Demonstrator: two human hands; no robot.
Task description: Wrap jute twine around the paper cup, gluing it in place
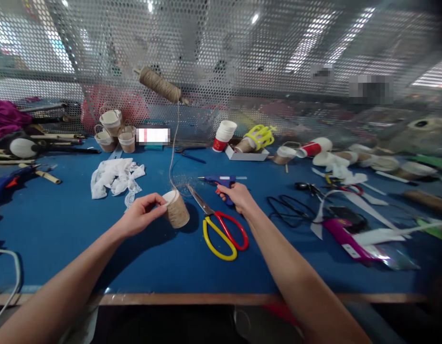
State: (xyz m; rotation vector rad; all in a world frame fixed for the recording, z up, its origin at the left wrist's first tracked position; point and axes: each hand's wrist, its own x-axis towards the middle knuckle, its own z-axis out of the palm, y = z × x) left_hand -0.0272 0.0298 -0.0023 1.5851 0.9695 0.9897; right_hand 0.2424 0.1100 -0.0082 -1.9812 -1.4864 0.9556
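My left hand (144, 214) pinches the rim of a small cup wrapped in brown material (178, 212), which tilts above the blue table. A strand of twine (174, 148) runs down from a twine spool (159, 85) to the cup's rim. My right hand (235, 195) is wrapped round the handle of a blue glue gun (223, 180), its nozzle pointing left and a clear glue stick showing at its back. Between my hands lie large scissors (219, 224) with one red and one yellow handle, blades toward the cup.
Finished-looking cups with twine handles (113, 131) are stacked at the back left, behind white lace (116, 177). Pliers (190, 154), stacked paper cups (225, 134) and a white box (246, 153) stand at the back. A black cable (288, 208) and a purple packet (344, 239) lie on the right.
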